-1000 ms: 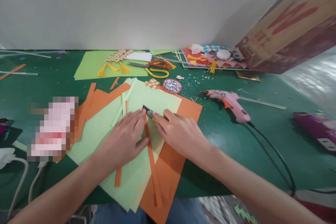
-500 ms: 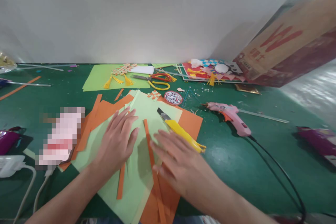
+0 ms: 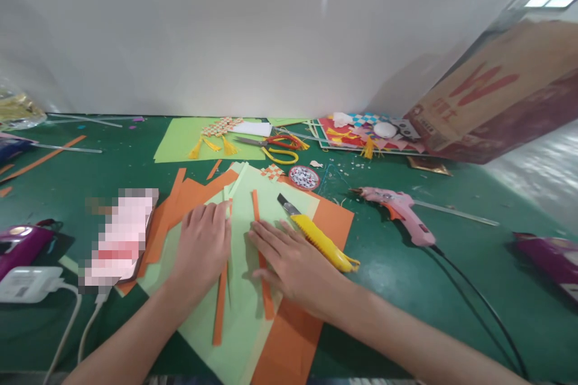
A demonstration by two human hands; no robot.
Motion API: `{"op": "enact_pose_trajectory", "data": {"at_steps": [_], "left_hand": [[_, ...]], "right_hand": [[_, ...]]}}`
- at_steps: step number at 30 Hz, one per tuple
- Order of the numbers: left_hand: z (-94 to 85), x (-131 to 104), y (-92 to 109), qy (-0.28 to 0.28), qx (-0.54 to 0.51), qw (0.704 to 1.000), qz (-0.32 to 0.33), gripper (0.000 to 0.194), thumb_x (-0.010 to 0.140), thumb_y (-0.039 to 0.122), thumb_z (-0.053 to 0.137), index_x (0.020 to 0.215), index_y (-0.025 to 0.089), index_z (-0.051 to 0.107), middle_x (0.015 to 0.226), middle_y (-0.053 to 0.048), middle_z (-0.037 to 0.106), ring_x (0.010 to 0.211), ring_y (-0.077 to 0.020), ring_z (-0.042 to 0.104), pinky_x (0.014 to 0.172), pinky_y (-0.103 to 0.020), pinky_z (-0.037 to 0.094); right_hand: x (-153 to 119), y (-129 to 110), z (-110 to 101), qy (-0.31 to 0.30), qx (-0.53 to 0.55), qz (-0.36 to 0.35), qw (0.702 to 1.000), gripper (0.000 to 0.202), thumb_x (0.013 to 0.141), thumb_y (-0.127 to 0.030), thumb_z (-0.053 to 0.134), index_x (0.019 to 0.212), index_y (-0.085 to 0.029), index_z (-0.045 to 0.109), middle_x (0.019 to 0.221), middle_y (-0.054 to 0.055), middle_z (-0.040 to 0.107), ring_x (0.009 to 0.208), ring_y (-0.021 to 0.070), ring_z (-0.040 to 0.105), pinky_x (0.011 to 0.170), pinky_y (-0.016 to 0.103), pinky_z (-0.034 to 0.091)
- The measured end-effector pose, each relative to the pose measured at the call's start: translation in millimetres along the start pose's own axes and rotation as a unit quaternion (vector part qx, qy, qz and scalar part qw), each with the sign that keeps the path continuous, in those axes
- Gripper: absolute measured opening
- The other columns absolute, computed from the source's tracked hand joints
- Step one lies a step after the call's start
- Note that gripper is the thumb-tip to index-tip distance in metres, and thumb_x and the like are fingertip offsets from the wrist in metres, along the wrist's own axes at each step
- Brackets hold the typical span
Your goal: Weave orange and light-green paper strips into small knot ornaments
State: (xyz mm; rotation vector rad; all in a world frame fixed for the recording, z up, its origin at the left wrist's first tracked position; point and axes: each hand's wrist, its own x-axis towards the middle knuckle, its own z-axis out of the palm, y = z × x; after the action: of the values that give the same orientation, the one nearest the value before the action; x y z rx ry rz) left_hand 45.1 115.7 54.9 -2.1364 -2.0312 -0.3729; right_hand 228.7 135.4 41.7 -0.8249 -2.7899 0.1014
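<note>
My left hand rests on a pale green sheet, its fingers curled down over an orange paper strip; the fingertips are partly hidden. Beside those fingers lies a thin green strip. Flat and with fingers extended, my right hand presses on a second orange strip, whose lower end shows below the fingers. A yellow utility knife with its blade out lies just beyond my right hand. Orange paper sticks out beneath the green sheet.
A pink glue gun lies right, its cable trailing forward. Scissors, a round tin of small pieces and woven paper pieces are farther back. A phone and white charger sit left; a paper bag stands back right.
My left fingers have gone from spread to curled over the left orange strip. My right hand has settled flat, and the strip under it has moved away from me. The view has shifted slightly.
</note>
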Motion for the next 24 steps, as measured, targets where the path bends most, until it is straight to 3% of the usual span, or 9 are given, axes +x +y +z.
{"op": "enact_pose_trajectory", "data": {"at_steps": [4,9,15,20,24], "left_hand": [[-3.2,0.5,2.1,-0.028,-0.009,1.0,-0.011,0.026,0.088,0.028,0.048,0.108,0.014,0.057,0.088,-0.01,0.067,0.091,-0.0294,0.06,0.078,-0.042,0.045],[-3.9,1.9,1.1,-0.03,-0.011,0.999,-0.011,0.024,0.083,0.017,0.044,0.104,0.016,0.057,0.075,-0.008,0.066,0.085,-0.0283,0.062,0.074,-0.041,0.047],[0.3,0.8,-3.2,0.001,-0.043,0.999,0.0,0.027,0.08,0.011,0.04,0.102,0.018,0.054,0.072,-0.005,0.064,0.076,-0.0256,0.062,0.069,-0.038,0.047],[1.6,-0.2,-2.6,0.088,-0.144,0.986,0.012,0.024,0.082,0.013,0.042,0.102,0.021,0.05,0.071,-0.001,0.06,0.071,-0.0196,0.06,0.071,-0.033,0.047],[1.0,-0.6,-0.3,0.104,-0.216,0.971,0.005,0.023,0.085,0.015,0.042,0.106,0.022,0.047,0.072,0.002,0.056,0.066,-0.0146,0.057,0.067,-0.027,0.047]], "right_hand": [[28.0,15.3,0.0,-0.017,-0.007,0.011,1.0,0.045,0.096,-0.032,0.036,0.132,-0.007,0.049,0.139,0.016,0.045,0.13,0.0269,0.042,0.107,0.047,0.037],[53.4,30.2,3.2,-0.033,-0.011,0.022,0.999,0.041,0.094,-0.022,0.041,0.132,-0.008,0.049,0.138,0.015,0.048,0.129,0.0245,0.044,0.107,0.045,0.038],[49.9,29.2,7.1,0.005,-0.027,0.017,0.999,0.041,0.095,-0.022,0.037,0.131,-0.007,0.049,0.138,0.014,0.047,0.13,0.024,0.043,0.107,0.044,0.038],[46.0,30.8,8.3,0.033,-0.04,0.002,0.999,0.041,0.096,-0.022,0.034,0.13,-0.006,0.051,0.137,0.015,0.049,0.13,0.0242,0.043,0.108,0.044,0.036],[42.7,34.6,4.4,0.061,-0.041,-0.005,0.997,0.038,0.096,-0.019,0.035,0.125,-0.007,0.056,0.132,0.015,0.055,0.126,0.0228,0.048,0.107,0.042,0.037]]}}
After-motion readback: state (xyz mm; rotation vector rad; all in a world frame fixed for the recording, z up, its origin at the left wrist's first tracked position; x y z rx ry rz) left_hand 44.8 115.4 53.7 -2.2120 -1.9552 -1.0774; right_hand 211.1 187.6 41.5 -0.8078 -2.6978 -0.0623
